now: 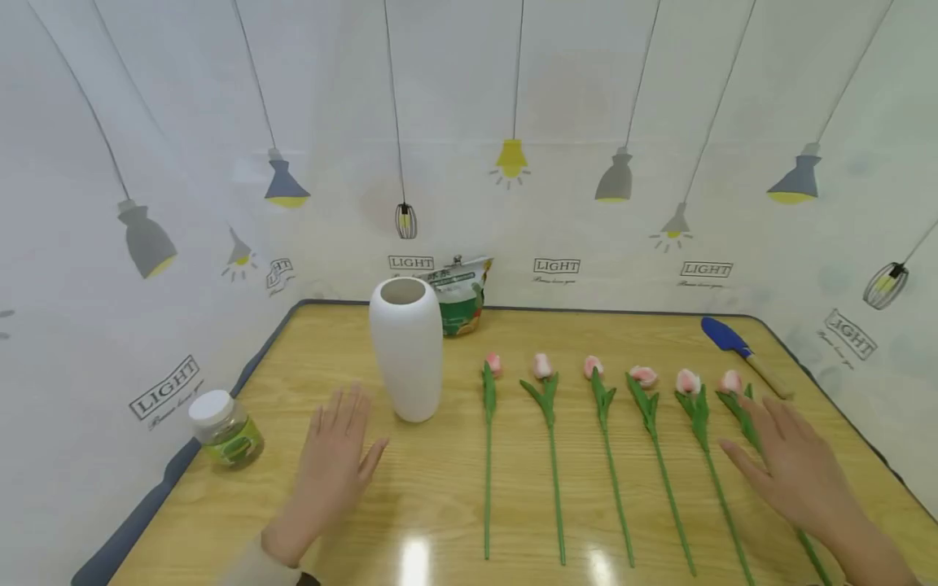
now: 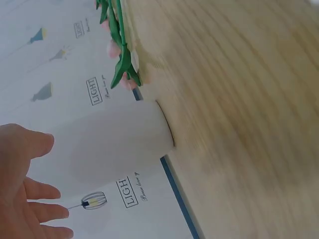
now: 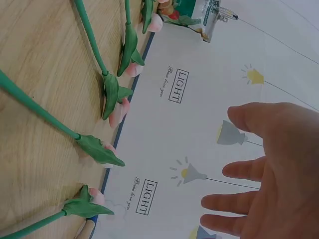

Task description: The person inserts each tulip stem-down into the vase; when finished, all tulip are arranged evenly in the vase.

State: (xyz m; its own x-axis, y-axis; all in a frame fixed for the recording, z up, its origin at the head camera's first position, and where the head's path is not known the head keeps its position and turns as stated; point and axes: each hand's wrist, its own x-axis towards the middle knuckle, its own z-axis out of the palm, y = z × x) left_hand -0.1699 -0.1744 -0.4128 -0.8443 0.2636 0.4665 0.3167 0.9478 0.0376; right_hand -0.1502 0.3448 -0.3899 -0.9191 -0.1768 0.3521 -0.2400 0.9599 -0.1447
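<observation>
My left hand [image 1: 333,456] is held palm down with straight fingers in front of the white vase [image 1: 407,350], holding nothing. In the left wrist view the vase [image 2: 114,142] stands beyond the fingers, apart from them. My right hand [image 1: 795,468] is spread above the rightmost tulip [image 1: 740,411], hiding part of its stem; nothing is in its grasp. Several pink artificial tulips lie in a row, heads toward the back, among them the leftmost tulip [image 1: 488,399] beside the vase. In the right wrist view tulip leaves [image 3: 99,149] lie left of the hand.
A clear jar [image 1: 234,443] with a white lid stands at the left edge. Behind the vase is a green and white pouch [image 1: 462,301] with a clip. A blue trowel [image 1: 733,340] with a wooden handle lies back right. Lamp-printed sheeting surrounds the wooden table [image 1: 586,334].
</observation>
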